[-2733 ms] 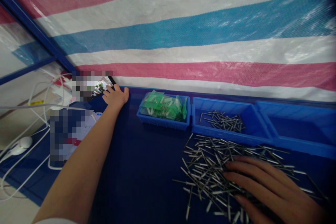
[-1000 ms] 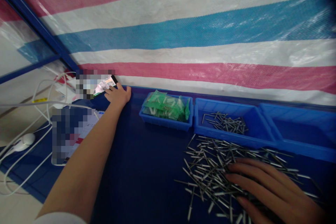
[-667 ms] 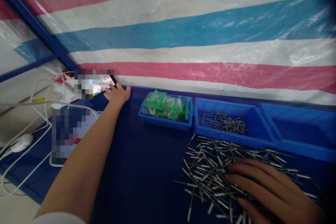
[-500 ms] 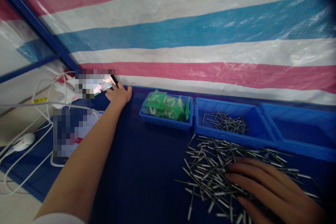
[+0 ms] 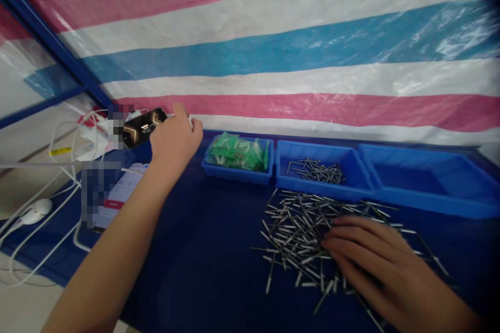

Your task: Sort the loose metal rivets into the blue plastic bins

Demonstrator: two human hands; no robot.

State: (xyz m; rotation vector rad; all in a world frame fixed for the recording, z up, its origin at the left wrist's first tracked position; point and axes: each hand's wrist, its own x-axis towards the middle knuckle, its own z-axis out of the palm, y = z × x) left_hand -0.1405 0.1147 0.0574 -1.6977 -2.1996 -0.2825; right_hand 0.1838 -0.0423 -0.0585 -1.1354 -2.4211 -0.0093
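My left hand (image 5: 175, 138) is raised by the dark phone (image 5: 142, 129) at the back left, index finger and thumb apart. Nothing shows in that hand, though some of its fingers are out of sight. A loose heap of silver blind rivets (image 5: 297, 229) covers the table at the right. Across the heap's right side lies my right hand (image 5: 386, 265), its fingers stretched out and close together. Whatever is under that palm is hidden. Beneath my left forearm, a second phone or tablet (image 5: 119, 195) with a lit screen lies partly covered.
Behind the heap stand three blue bins: one with green packets (image 5: 238, 153), a middle bin (image 5: 279, 166) with rivets and a hex key, and a right bin (image 5: 453, 203). White cables (image 5: 74, 166) tangle at the left. A striped tarp (image 5: 273, 52) hangs behind.
The left hand has lifted, its index finger now pointing up. The far phone's screen has gone from a bright picture to a dark display. My view has shifted slightly; the right hand stays on the rivets.
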